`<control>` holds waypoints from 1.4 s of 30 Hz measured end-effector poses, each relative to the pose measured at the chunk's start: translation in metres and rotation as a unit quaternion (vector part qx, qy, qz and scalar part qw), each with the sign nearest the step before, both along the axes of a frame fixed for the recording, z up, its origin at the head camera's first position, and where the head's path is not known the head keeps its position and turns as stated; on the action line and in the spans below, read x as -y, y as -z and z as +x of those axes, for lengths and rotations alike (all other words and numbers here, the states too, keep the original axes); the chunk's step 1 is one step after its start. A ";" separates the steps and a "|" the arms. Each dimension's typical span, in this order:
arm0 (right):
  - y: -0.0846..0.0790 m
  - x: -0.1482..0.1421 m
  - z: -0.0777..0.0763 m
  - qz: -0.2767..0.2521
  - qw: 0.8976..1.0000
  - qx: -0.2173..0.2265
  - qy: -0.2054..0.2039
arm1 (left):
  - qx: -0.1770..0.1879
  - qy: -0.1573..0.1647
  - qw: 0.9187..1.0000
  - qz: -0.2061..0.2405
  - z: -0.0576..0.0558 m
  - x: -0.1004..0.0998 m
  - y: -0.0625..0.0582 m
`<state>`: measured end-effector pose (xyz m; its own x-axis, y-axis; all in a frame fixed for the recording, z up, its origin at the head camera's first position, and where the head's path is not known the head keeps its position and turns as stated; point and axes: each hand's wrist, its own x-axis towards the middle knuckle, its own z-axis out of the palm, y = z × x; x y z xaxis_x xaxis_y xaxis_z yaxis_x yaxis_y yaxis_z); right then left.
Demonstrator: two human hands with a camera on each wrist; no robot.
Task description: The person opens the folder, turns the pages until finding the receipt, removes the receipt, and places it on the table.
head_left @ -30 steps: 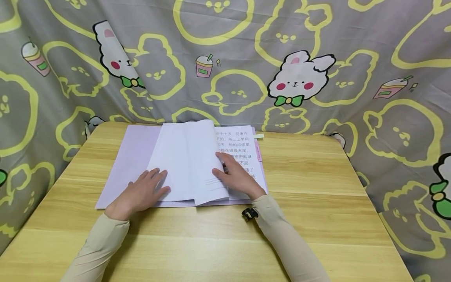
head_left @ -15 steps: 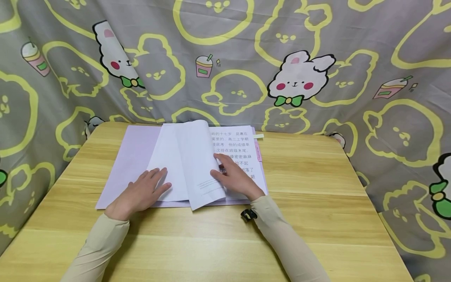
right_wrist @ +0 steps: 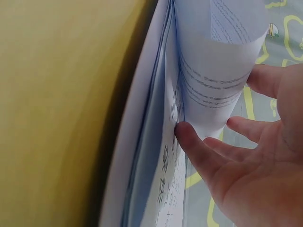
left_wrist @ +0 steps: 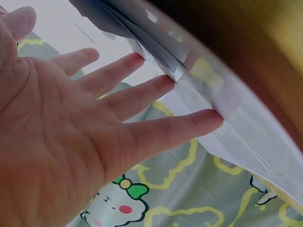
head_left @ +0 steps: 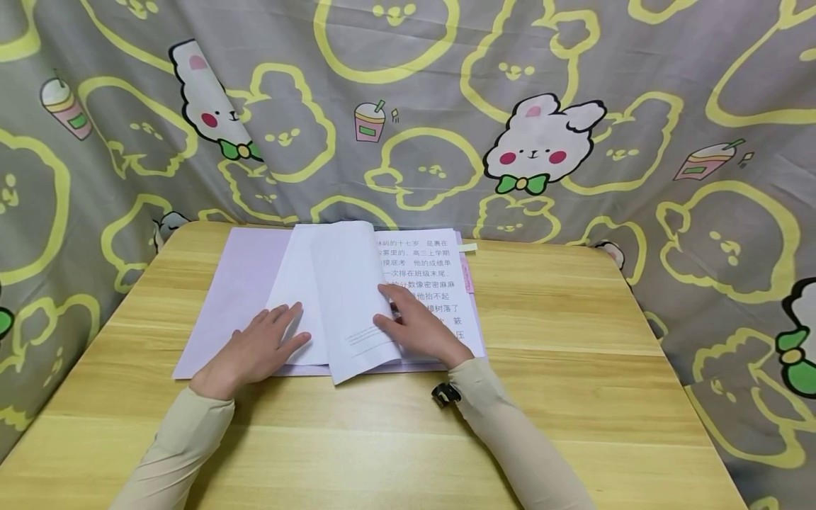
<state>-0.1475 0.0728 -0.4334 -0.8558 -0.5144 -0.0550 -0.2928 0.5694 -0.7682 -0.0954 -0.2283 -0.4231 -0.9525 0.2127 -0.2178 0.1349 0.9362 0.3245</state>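
Note:
A booklet of printed sheets with a lilac cover lies open on the wooden table. My left hand rests spread over its left-hand side; in the left wrist view its fingertips touch the sheets. One white page stands curled over toward the left, its lower corner reaching past the cover's front edge. Against that page's right side my right hand presses with loosely extended fingers. The right wrist view has the curved page beside the thumb, and a lower finger touches the printed sheet beneath.
A pale green tab and a pink tab stick out at the booklet's right edge. The wooden table extends in front and to both sides. A grey cartoon-patterned curtain hangs behind. My right wrist carries a black device.
The curled page has moved further left with my right hand, uncovering more large print on the right-hand sheet. My left hand has stayed almost in place.

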 end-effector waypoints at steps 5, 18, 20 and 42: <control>0.000 0.003 0.002 0.008 1.000 -0.014 -0.013 | -0.002 -0.003 1.000 0.002 0.000 0.000 0.001; 0.002 0.012 0.009 0.044 0.997 -0.051 -0.040 | -0.004 -0.003 1.000 0.008 0.001 0.001 0.001; 0.002 0.013 0.011 0.055 0.996 -0.054 -0.041 | -0.005 -0.003 1.000 0.009 0.001 0.000 0.001; 0.000 0.021 0.019 0.112 0.990 -0.064 -0.059 | -0.015 -0.003 1.000 -0.008 0.001 -0.001 0.000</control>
